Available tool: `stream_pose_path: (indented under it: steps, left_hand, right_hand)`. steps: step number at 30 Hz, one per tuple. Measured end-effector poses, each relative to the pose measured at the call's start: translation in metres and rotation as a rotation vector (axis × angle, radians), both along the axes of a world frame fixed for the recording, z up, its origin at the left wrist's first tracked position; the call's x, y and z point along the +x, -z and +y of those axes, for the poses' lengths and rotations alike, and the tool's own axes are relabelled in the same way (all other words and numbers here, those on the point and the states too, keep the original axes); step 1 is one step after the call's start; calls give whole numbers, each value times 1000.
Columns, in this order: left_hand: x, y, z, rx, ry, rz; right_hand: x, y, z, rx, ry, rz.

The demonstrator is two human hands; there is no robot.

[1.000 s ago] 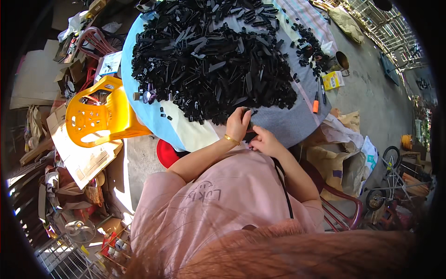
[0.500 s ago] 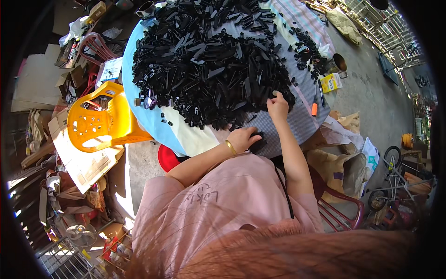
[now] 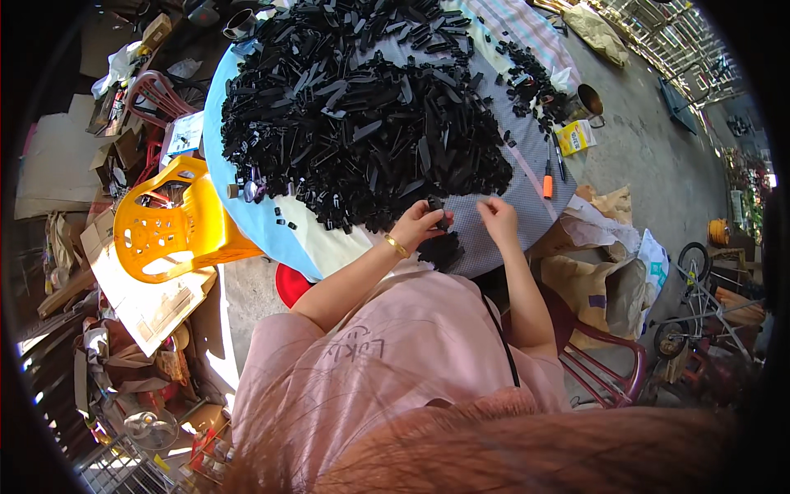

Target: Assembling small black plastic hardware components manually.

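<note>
A big heap of black plastic pieces [image 3: 354,115], long slats mixed with small clips, covers most of the round cloth-covered table [image 3: 533,216]. At the heap's near edge my left hand [image 3: 418,224], with a gold bangle at the wrist, is closed round a small black plastic piece [image 3: 437,212]. A short gap to the right, my right hand [image 3: 499,221] is above the cloth with its fingertips drawn together. Whatever they may hold is too small to make out. Below my left hand, a small pile of black pieces [image 3: 442,250] lies by the table's near edge.
An orange-capped tool [image 3: 548,186], a yellow packet [image 3: 575,137] and a metal mug [image 3: 589,100] are on the right side. A second group of small black parts [image 3: 535,86] lies at the far right. A yellow plastic chair [image 3: 177,218] stands against the table's left.
My left hand has lifted from the small near pile and now has a black piece in it. My right hand has come back from the heap's right edge toward my left hand.
</note>
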State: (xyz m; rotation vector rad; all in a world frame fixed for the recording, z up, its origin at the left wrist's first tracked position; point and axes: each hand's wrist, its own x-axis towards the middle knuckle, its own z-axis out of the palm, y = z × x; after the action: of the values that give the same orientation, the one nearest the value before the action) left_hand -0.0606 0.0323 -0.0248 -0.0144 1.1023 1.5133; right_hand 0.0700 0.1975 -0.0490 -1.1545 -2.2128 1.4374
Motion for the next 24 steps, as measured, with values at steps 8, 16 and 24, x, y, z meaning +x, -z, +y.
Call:
stream_pose_path:
  steps: [8, 16, 24]
  left_hand:
    - [5, -23, -5, 4, 40, 94]
    - [-5, -26, -17, 101, 49, -188]
    - [-3, -26, -17, 198, 3, -286]
  right_hand:
    - [-9, 10, 17, 586, -81, -261]
    - [-9, 11, 26, 614, -68, -270]
    - [-3, 17, 18, 606, -59, -96]
